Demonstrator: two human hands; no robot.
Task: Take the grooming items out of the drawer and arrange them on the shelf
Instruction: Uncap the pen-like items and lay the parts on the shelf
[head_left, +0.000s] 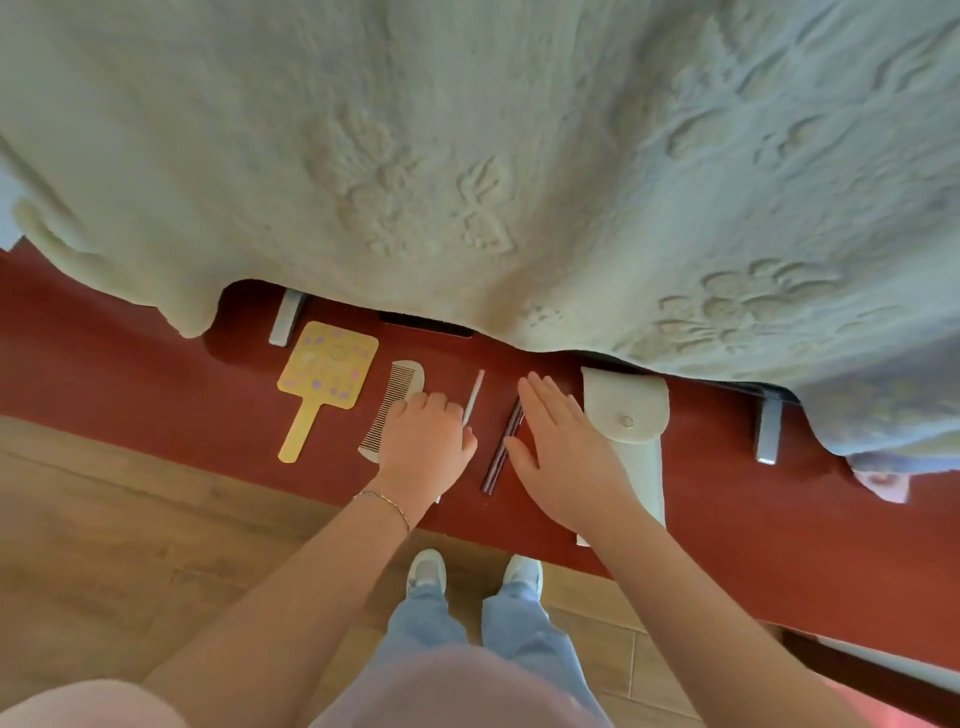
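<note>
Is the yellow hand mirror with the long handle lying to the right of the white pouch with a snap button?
No, the yellow hand mirror lies far left on the red shelf, while the white pouch lies at the right.

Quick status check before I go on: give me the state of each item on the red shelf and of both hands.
Yellow square hand mirror with pastel dots: flat, untouched.
White fine-toothed comb: flat, lower end under left hand.
Thin white stick: flat, left hand over its near end.
Dark maroon slim stick: flat, beside right hand.
Cream snap-flap pouch: flat, flap closed.
Left hand: fingers curled, grip unclear.
Right hand: fingers straight, open.
</note>
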